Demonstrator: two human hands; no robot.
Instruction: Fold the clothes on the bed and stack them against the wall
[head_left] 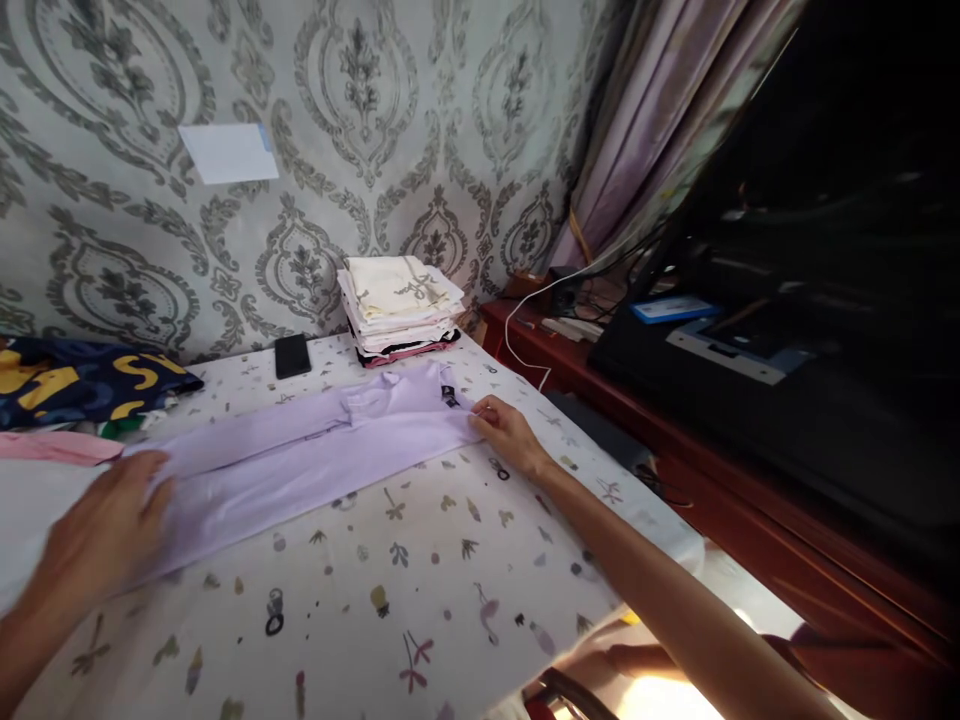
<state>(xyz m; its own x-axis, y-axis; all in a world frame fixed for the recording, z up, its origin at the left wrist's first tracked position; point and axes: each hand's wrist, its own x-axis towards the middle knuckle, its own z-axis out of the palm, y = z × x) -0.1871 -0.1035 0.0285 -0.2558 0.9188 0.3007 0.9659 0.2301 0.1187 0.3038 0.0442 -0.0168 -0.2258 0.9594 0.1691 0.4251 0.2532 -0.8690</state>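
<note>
1. Presently, the right hand pinches the right end of a lavender garment between thumb and fingers, close to its dark neck label.
2. The left hand is blurred at the garment's opposite end, fingers bent over the fabric; whether it grips or merely presses, I cannot tell.
3. The garment lies in a long, flat strip between both hands, its near edge running slantwise from one to the other.
4. Beyond the right hand and slightly left of it stands a folded stack, apart from the garment's far edge.
5. A black phone lies left of that stack, past the garment.
6. Directly beyond the left hand are a pink-edged white cloth and a bunched navy patterned cloth.
7. On the near side of both hands, the printed sheet extends as a broad, level surface to its near edge.
8. Right of the right hand, the sheet's side edge slants beside a red-brown cabinet; a narrower strip of sheet separates hand and edge.
</note>
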